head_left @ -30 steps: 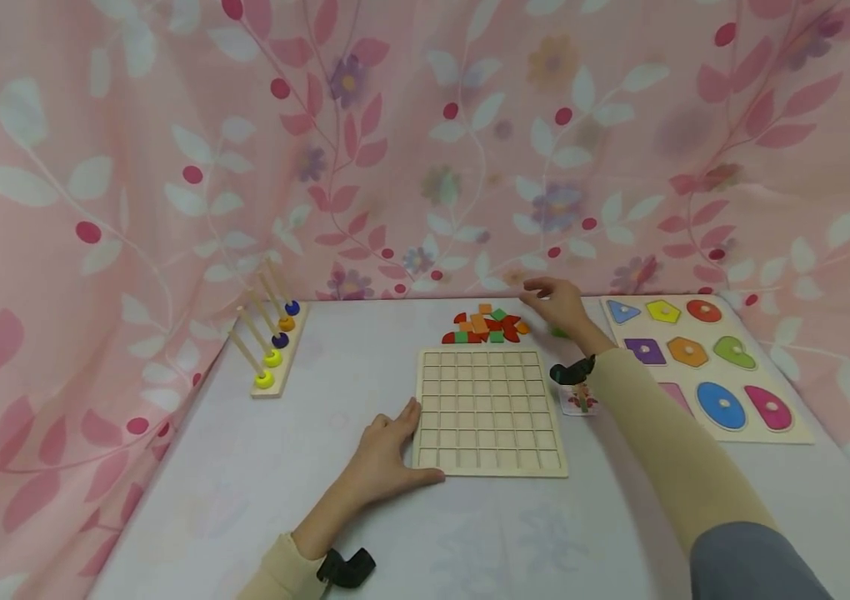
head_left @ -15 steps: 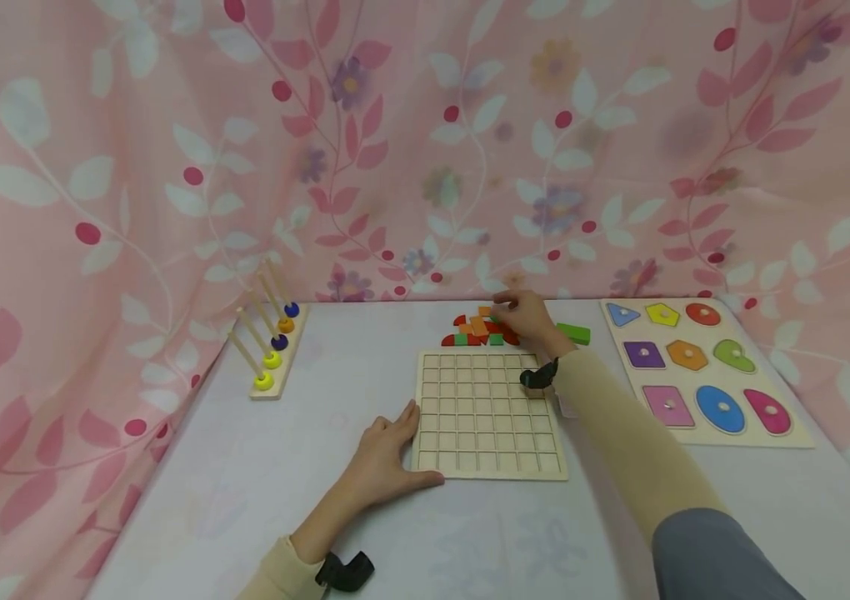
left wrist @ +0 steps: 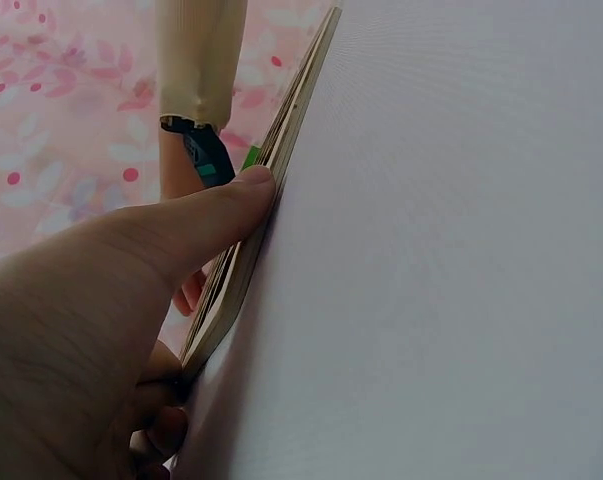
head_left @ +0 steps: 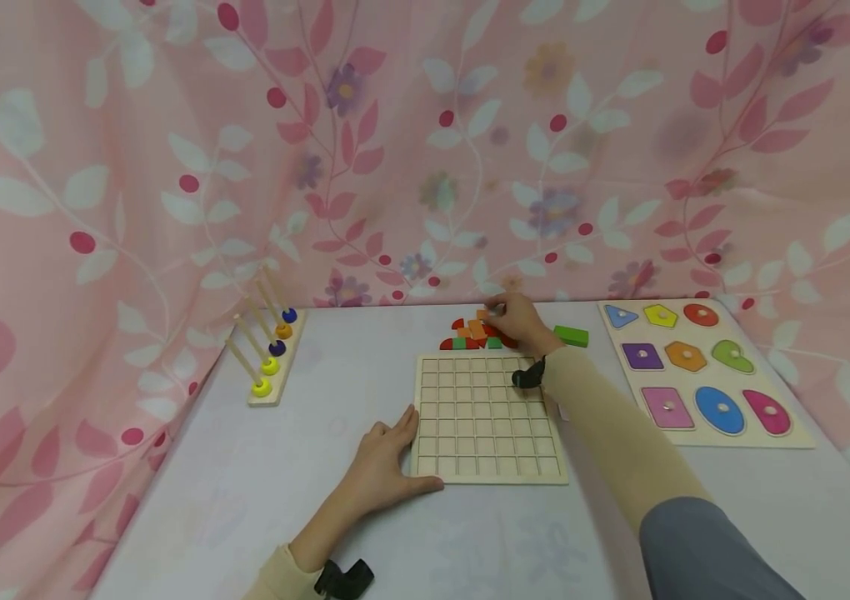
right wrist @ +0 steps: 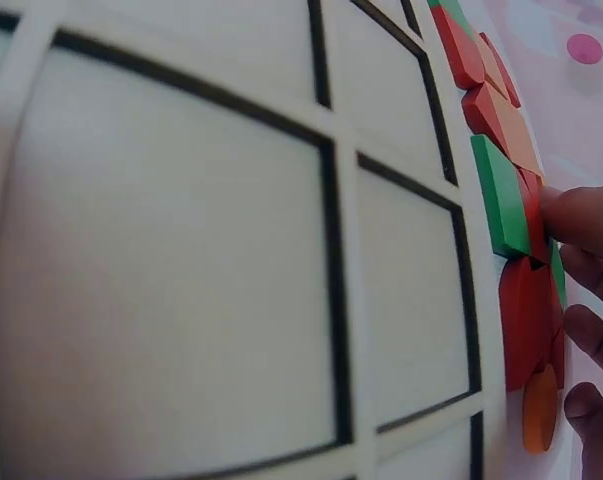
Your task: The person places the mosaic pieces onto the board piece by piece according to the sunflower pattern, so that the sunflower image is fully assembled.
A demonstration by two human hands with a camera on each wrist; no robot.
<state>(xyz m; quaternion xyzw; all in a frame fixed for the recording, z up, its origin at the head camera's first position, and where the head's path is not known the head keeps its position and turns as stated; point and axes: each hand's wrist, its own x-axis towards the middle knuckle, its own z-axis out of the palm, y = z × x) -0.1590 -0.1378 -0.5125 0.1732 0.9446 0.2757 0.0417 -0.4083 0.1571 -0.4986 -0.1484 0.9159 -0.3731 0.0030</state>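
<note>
A square wooden grid board (head_left: 491,421) lies flat on the table. My left hand (head_left: 380,471) holds its near left corner, thumb along the front edge and fingers at the left side; the left wrist view shows the thumb (left wrist: 216,220) on the board's rim. Beyond the far edge is a pile of small red, orange and green pieces (head_left: 476,331). My right hand (head_left: 521,323) reaches over the board into the right of this pile. In the right wrist view its fingertips are at a red piece (right wrist: 533,215) behind a green one (right wrist: 499,195); I cannot tell whether they pinch anything.
At the left stands a wooden peg rack (head_left: 267,383) with yellow, orange and dark blue beads. A shape puzzle board (head_left: 740,437) with knobbed pieces lies at the right. A green block (head_left: 571,336) sits right of the pile. A floral curtain (head_left: 425,150) hangs behind the table.
My right hand has moved left and down from above the green block to the pile, uncovering that block. My left hand stays at the board's corner.
</note>
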